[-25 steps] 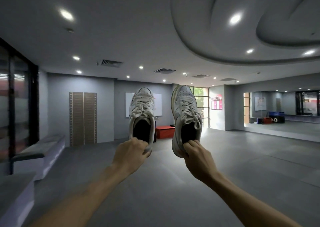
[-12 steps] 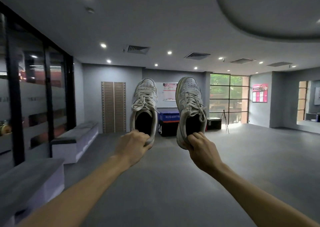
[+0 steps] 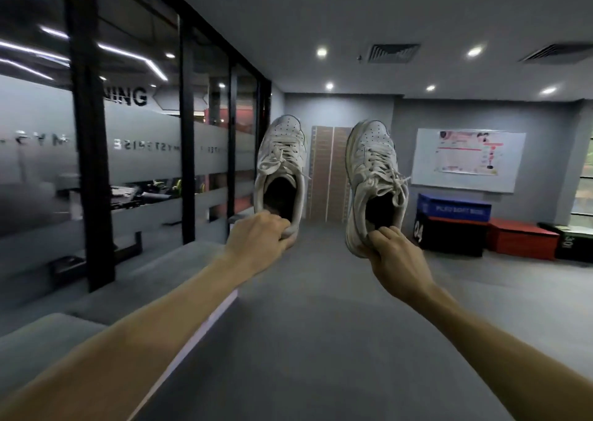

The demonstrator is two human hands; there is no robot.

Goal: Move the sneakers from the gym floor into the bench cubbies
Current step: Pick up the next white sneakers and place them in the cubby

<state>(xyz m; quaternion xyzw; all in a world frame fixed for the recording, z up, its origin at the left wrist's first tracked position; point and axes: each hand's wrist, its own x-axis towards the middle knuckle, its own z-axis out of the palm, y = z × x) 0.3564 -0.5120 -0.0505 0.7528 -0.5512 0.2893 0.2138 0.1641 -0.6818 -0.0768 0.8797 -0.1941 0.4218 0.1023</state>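
Note:
Two white lace-up sneakers hang in the air in front of me, toes pointing up and away. My left hand (image 3: 258,239) grips the heel of the left sneaker (image 3: 282,161). My right hand (image 3: 393,257) pinches the heel collar of the right sneaker (image 3: 372,170). A long grey-topped bench (image 3: 154,276) with a white front runs along the left wall below my left arm. Its cubbies are hidden from this angle.
A glass wall with black posts (image 3: 88,132) lines the left side behind the bench. At the far right stand a blue and black plyo box (image 3: 452,225) and a red box (image 3: 519,241). A whiteboard (image 3: 465,161) hangs on the back wall. Grey gym floor (image 3: 321,340) stretches ahead.
My view has turned left and come closer to the bench and glass wall. Both hands keep the same hold on the sneakers.

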